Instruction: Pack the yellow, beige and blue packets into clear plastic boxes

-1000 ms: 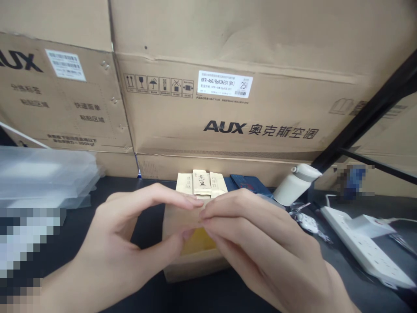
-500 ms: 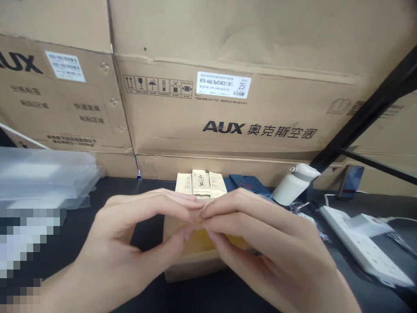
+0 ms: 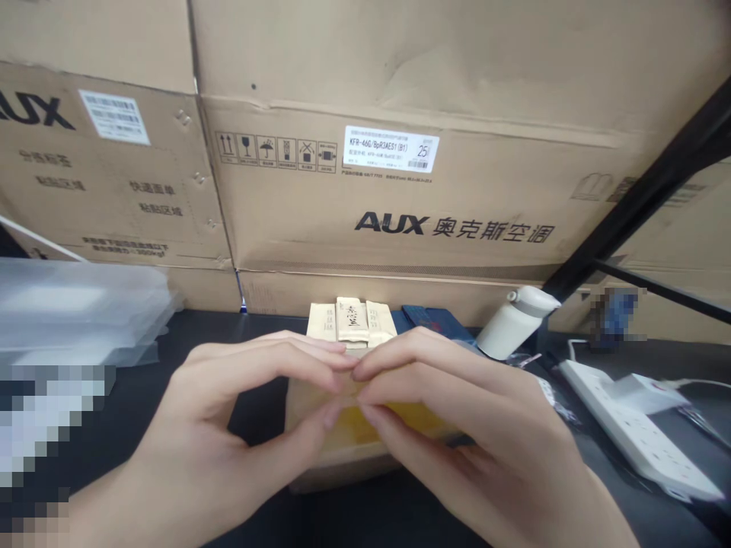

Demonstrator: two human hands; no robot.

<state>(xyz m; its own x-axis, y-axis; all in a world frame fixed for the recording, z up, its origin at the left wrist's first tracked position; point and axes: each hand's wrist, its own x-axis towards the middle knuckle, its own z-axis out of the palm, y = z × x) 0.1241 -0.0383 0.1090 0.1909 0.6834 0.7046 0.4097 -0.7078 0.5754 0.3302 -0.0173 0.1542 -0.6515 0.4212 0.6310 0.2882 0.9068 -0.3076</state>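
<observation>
In the head view, my left hand (image 3: 211, 430) and my right hand (image 3: 491, 430) meet fingertip to fingertip at the centre. Each one pinches with its thumb against its fingers. Whatever sits between the fingertips is too small or too see-through to make out. Behind and below them is a tan box (image 3: 336, 476) with a yellow area (image 3: 365, 426) on its top, partly covered by my fingers. Just beyond the box lie cream paper packets (image 3: 354, 321) with dark lettering, and dark blue packets (image 3: 439, 323) to their right.
Large cardboard cartons (image 3: 297, 236) wall off the back. A white bottle (image 3: 517, 323) and a white power strip (image 3: 633, 426) with a plugged-in adapter (image 3: 651, 396) are on the right, near a black slanted bar (image 3: 645, 183). Clear plastic sleeves (image 3: 80, 304) are stacked at the left.
My right fingertips have shifted very slightly away from the left ones. Both hands otherwise keep nearly the same pinched pose, and the surrounding things stay put.
</observation>
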